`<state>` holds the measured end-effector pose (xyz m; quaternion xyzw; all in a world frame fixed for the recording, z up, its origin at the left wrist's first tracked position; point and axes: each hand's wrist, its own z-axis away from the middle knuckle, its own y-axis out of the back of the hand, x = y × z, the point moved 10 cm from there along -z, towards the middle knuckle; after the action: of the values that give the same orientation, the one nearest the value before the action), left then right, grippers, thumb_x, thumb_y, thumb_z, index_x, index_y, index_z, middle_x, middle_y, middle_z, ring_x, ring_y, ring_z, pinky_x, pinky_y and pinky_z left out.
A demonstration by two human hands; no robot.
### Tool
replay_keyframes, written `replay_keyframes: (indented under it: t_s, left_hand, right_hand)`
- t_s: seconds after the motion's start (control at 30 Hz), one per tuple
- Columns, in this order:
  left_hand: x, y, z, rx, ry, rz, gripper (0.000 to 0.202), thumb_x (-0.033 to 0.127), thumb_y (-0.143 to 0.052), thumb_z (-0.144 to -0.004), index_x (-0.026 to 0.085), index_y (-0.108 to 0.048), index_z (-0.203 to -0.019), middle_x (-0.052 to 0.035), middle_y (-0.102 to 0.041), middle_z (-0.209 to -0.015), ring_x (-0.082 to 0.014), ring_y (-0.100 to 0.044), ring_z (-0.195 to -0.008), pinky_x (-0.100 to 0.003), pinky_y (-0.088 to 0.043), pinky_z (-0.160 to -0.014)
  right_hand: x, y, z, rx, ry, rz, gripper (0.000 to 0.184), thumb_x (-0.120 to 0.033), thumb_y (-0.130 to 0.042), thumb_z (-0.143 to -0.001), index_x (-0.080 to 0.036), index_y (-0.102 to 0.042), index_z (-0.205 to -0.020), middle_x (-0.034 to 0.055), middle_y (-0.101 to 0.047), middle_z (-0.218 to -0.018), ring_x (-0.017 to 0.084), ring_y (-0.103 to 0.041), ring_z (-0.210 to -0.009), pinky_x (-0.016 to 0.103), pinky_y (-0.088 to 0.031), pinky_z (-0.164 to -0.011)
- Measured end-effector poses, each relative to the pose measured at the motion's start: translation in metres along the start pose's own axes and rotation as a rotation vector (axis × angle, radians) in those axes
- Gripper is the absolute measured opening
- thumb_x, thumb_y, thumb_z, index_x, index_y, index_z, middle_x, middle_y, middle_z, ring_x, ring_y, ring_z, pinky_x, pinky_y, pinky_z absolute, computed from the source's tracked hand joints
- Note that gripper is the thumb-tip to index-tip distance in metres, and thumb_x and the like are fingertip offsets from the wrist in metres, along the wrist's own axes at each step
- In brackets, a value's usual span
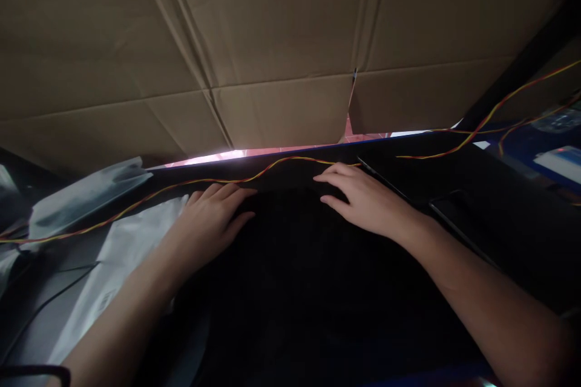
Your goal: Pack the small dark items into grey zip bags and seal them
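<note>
We see a large black panel point(308, 278) lying flat in front of us, and we use it as our landmark for all places. It is very dark, so we cannot tell its material or what is on its surface.

Our left hand point(211, 221) rests flat on the far left part of the panel, palm down, fingers stretched and close together, pointing toward the far edge. It grips nothing; it only presses on the dark surface. Our right hand point(363, 196) lies on the far middle part of the panel, also palm down and open, with the fingers pointing to the left. It too has hold of nothing. The two hands are near each other but apart.

A thin red and yellow wire point(190, 183) runs along the far edge of the panel, just beyond the fingertips of both hands. The left fingertips are just beside it; we cannot tell if they touch it. A second stretch of the wire point(490, 116) goes up and away beyond the right end of the panel.

Behind the far edge of the panel stands a wall of brown cardboard point(272, 42), with folds and a small tear near its lower edge. To the left of the panel, under our left forearm, lie white plastic bags point(113, 266). On the right part of the panel we see a flat black rectangular piece point(458, 217), beside our right wrist.
</note>
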<state>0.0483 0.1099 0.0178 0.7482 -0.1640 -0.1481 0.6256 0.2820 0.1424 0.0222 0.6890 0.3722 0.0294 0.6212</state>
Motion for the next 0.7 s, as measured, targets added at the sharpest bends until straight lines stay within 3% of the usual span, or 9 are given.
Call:
replay_keyframes:
  t_s: [0.07, 0.13, 0.2, 0.27, 0.4, 0.5, 0.6, 0.7]
  left_hand:
    - [-0.003, 0.001, -0.001, 0.004, 0.013, -0.019, 0.040, 0.033, -0.059, -0.103, 0.022, -0.066, -0.141, -0.0148, -0.068, -0.148, -0.0439, -0.061, -0.136, -0.067, -0.053, -0.106]
    - [-0.007, 0.000, 0.000, -0.002, 0.033, -0.049, 0.040, 0.031, -0.060, -0.103, 0.021, -0.067, -0.141, -0.0159, -0.068, -0.146, -0.0449, -0.062, -0.134, -0.067, -0.055, -0.103]
    - [-0.012, 0.000, 0.000, -0.002, 0.052, -0.080, 0.040, 0.031, -0.060, -0.103, 0.020, -0.067, -0.141, -0.0173, -0.070, -0.142, -0.0456, -0.064, -0.129, -0.067, -0.056, -0.098]
    - [-0.015, 0.001, 0.001, 0.011, 0.059, -0.097, 0.041, 0.033, -0.058, -0.104, 0.019, -0.067, -0.141, -0.0178, -0.071, -0.139, -0.0457, -0.066, -0.126, -0.066, -0.057, -0.096]
    - [-0.017, 0.001, 0.002, 0.028, 0.046, -0.040, 0.040, 0.033, -0.054, -0.105, 0.021, -0.067, -0.141, -0.0166, -0.071, -0.139, -0.0434, -0.065, -0.126, -0.065, -0.054, -0.102]
    - [-0.018, 0.000, 0.000, 0.020, 0.050, 0.013, 0.040, 0.030, -0.050, -0.104, 0.021, -0.069, -0.138, -0.0163, -0.070, -0.141, -0.0431, -0.065, -0.129, -0.065, -0.052, -0.106]
    - [-0.020, 0.004, -0.002, 0.014, 0.064, 0.037, 0.040, 0.028, -0.049, -0.102, 0.021, -0.071, -0.135, -0.0161, -0.072, -0.138, -0.0434, -0.064, -0.130, -0.065, -0.050, -0.108]
    - [-0.016, 0.020, 0.001, 0.037, 0.018, 0.156, 0.033, 0.030, -0.053, -0.100, 0.023, -0.073, -0.125, -0.0116, -0.076, -0.127, -0.0364, -0.069, -0.120, -0.055, -0.053, -0.105]
  right_hand:
    - [0.011, 0.013, 0.003, -0.036, -0.050, -0.080, 0.035, -0.045, -0.072, -0.097, -0.028, -0.075, -0.128, 0.0068, -0.070, -0.129, 0.026, -0.070, -0.109, 0.043, -0.060, -0.092]
    - [0.019, 0.015, 0.010, -0.174, -0.087, -0.116, 0.039, -0.056, -0.080, -0.087, -0.031, -0.077, -0.116, 0.0047, -0.071, -0.120, 0.026, -0.070, -0.102, 0.039, -0.060, -0.082]
    - [0.021, 0.009, 0.018, -0.337, -0.102, -0.116, 0.041, -0.057, -0.085, -0.080, -0.034, -0.077, -0.113, 0.0028, -0.072, -0.118, 0.026, -0.070, -0.101, 0.038, -0.059, -0.078]
    - [0.016, 0.003, 0.021, -0.388, -0.100, -0.117, 0.038, -0.055, -0.084, -0.082, -0.035, -0.077, -0.113, 0.0020, -0.072, -0.120, 0.026, -0.070, -0.102, 0.038, -0.059, -0.079]
    - [-0.001, 0.002, 0.009, -0.123, -0.048, -0.138, 0.039, -0.050, -0.063, -0.103, -0.032, -0.070, -0.137, 0.0060, -0.065, -0.145, 0.028, -0.068, -0.124, 0.045, -0.059, -0.101]
    - [-0.013, -0.010, 0.002, -0.008, 0.024, -0.078, 0.046, -0.036, -0.052, -0.110, -0.028, -0.059, -0.155, 0.0064, -0.053, -0.165, 0.030, -0.051, -0.149, 0.051, -0.046, -0.122]
    - [-0.012, -0.022, -0.005, 0.008, 0.037, -0.057, 0.044, -0.026, -0.054, -0.109, -0.025, -0.062, -0.152, 0.0084, -0.066, -0.151, 0.030, -0.059, -0.141, 0.053, -0.049, -0.118]
    - [-0.008, -0.006, -0.006, 0.097, 0.027, -0.077, 0.039, -0.012, -0.059, -0.100, -0.021, -0.070, -0.137, 0.0096, -0.075, -0.126, 0.027, -0.068, -0.122, 0.048, -0.053, -0.109]
